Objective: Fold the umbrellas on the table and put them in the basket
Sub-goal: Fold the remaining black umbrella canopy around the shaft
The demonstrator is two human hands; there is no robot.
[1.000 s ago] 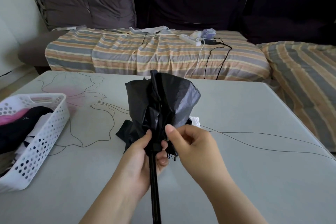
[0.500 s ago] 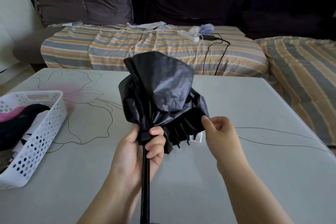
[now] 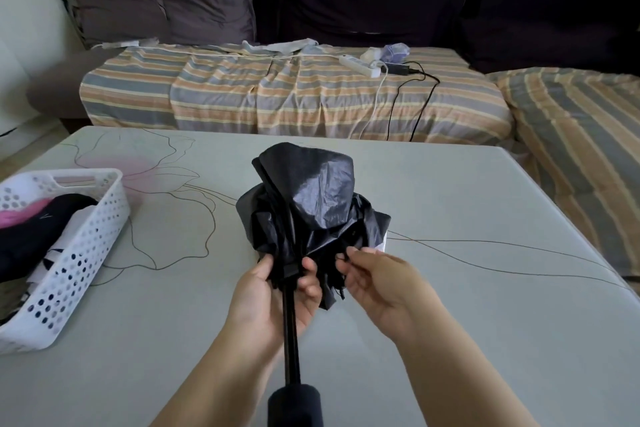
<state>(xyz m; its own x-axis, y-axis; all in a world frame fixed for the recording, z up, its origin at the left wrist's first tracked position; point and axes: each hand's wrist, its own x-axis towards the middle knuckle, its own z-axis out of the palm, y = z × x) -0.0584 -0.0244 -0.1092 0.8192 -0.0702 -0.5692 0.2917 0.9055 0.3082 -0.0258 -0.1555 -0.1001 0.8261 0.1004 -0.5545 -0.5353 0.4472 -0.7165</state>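
Observation:
A black umbrella (image 3: 304,204) is held over the middle of the table, its canopy collapsed and crumpled, its shaft and round black handle (image 3: 294,404) pointing toward me. My left hand (image 3: 273,298) grips the shaft just below the bunched fabric. My right hand (image 3: 377,282) pinches the canopy's lower edge on the right side. A white perforated basket (image 3: 79,253) stands at the table's left edge, with black and pink folded items inside.
The grey table (image 3: 467,305) has a drawn flower pattern. A small white item (image 3: 381,246) lies partly hidden behind the umbrella. Beyond the far edge is a sofa with a striped cover (image 3: 294,94), a power strip and cables.
The umbrella's canopy has come lower and its handle has come into view at the bottom. My right hand has moved back in from the right, onto the fabric edge near my left hand.

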